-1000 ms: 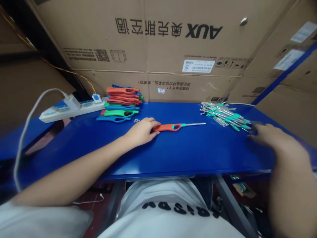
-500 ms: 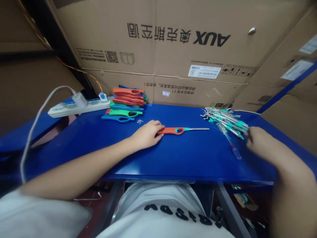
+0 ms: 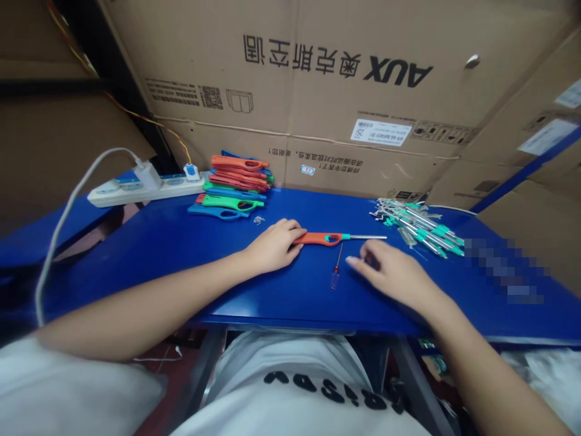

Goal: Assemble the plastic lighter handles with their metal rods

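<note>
An orange long-nosed lighter point(image 3: 333, 238) with a teal collar and metal tube lies on the blue table point(image 3: 190, 260). My left hand point(image 3: 272, 245) rests on its handle end, fingers curled over it. My right hand point(image 3: 393, 272) lies just right of centre, fingers loosely bent, close below the lighter's tube. A small screwdriver point(image 3: 336, 271) with a clear handle lies on the table just left of my right fingertips, apart from them.
A stack of orange, green and blue lighter shells point(image 3: 236, 188) sits at the back left. A pile of teal-collared metal tubes point(image 3: 417, 224) lies at the back right. A white power strip point(image 3: 145, 188) with a cable is far left. Cardboard boxes point(image 3: 336, 91) wall the back.
My right hand has come from the tube pile at the right toward the centre, near the lighter. The screwdriver now lies near the centre. My left hand stays on the lighter.
</note>
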`<action>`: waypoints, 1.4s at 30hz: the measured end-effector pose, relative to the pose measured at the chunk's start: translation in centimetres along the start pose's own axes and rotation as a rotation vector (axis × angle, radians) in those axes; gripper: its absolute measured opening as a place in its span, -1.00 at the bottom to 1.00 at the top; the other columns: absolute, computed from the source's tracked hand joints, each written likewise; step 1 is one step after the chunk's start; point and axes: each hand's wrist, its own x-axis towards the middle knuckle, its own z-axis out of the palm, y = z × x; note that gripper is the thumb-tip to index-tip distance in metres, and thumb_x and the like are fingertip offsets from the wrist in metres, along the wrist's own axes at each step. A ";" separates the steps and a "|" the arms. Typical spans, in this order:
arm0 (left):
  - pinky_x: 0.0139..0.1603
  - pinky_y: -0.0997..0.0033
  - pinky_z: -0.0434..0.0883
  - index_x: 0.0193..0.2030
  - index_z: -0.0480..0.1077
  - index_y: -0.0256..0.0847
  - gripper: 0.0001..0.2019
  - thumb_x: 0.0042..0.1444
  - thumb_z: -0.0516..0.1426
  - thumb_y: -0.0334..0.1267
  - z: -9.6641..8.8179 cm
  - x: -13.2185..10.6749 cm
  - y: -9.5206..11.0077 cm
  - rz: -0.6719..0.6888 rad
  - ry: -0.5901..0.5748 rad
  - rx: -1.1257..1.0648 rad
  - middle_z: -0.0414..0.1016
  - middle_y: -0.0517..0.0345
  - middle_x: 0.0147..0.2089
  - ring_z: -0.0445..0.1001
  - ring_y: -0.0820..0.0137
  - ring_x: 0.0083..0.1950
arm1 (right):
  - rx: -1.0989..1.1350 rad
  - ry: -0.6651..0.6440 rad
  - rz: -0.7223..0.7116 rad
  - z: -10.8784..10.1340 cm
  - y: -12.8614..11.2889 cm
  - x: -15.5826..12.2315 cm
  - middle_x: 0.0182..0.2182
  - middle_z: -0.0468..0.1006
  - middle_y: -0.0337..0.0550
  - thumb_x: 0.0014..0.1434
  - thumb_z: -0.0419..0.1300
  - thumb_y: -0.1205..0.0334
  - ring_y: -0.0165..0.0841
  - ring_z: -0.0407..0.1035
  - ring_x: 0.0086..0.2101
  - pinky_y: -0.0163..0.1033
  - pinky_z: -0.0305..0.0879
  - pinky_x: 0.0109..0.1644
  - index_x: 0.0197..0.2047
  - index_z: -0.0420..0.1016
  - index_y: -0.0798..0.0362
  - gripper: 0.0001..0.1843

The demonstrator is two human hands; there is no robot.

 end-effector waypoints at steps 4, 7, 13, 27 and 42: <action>0.18 0.13 0.39 0.21 0.41 -0.31 -0.63 0.31 0.05 -0.28 0.2 -0.1 0.0 0.007 0.014 -0.031 0.45 -0.12 0.08 0.39 0.15 0.10 | -0.033 -0.012 -0.104 1.9 -4.0 0.1 -0.13 0.54 -0.02 0.23 0.14 -0.27 -0.18 0.50 -0.30 -0.20 0.27 -0.38 0.03 0.33 0.03 -0.44; 0.18 0.11 0.39 0.21 0.41 -0.30 -0.63 0.32 0.04 -0.29 0.1 -0.2 0.2 0.001 0.001 -0.060 0.44 -0.13 0.10 0.39 0.15 0.10 | -0.064 -0.009 -0.270 2.3 -4.8 0.8 0.08 0.40 0.08 0.34 0.09 -0.09 -0.20 0.51 -0.25 -0.19 0.35 -0.33 0.17 0.29 0.00 -0.53; 0.20 0.08 0.37 0.19 0.42 -0.32 -0.63 0.31 0.05 -0.27 -0.1 -0.3 0.4 -0.001 -0.008 -0.101 0.44 -0.14 0.09 0.37 0.13 0.12 | -0.104 -0.084 -0.455 1.4 -5.1 3.2 0.01 0.42 0.05 0.40 0.05 0.05 -0.27 0.48 -0.31 -0.20 0.37 -0.33 0.02 0.36 0.05 -0.72; 0.12 0.10 0.39 -0.04 0.51 -0.21 -0.78 0.30 0.09 -0.22 0.1 -0.1 -0.1 -0.044 0.017 -0.135 0.45 -0.05 0.01 0.38 0.15 0.04 | 0.350 -0.411 -0.638 -4.2 -7.9 9.1 -0.43 0.51 -0.26 0.25 0.17 0.36 -0.42 0.36 -0.48 -0.32 0.26 -0.38 -0.23 0.40 0.03 -0.96; 0.27 0.05 0.37 0.05 0.54 -0.23 -0.72 0.25 0.13 -0.32 0.2 -0.3 0.4 0.134 0.007 -0.250 0.53 -0.12 0.13 0.45 0.12 0.18 | 1.194 0.031 -0.312 5.7 -9.8 14.0 -0.34 0.60 -0.15 0.06 0.31 -0.26 -0.31 0.51 -0.29 -0.12 0.46 -0.07 -0.27 0.50 0.02 -0.52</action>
